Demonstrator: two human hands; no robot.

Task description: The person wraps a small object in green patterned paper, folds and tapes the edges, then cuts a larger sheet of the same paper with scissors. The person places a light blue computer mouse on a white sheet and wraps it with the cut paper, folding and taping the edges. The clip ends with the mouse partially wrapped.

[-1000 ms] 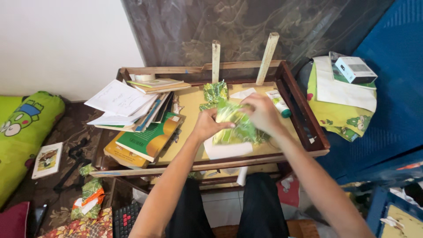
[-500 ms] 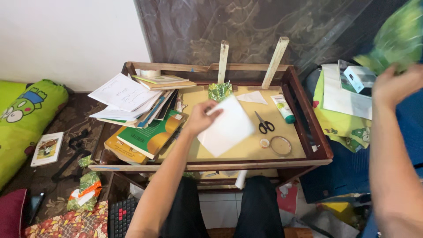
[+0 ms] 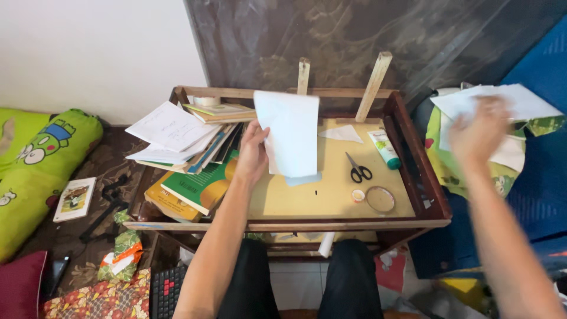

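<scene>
Left hand pinches a white paper sheet upright over the yellow tray-table; right hand, motion-blurred, is out over the paper pile beside the table, grip cannot be judged; scissors, glue tube, tape roll lie near; step judged: sheet handling; steady two-handed hold advisable.

A lived-in room of a home, used for paper craft. A low wooden table stands against the wall, with piled books, scissors and a glue bottle. On the floor at left lie a green cartoon cushion and a keyboard.
</scene>
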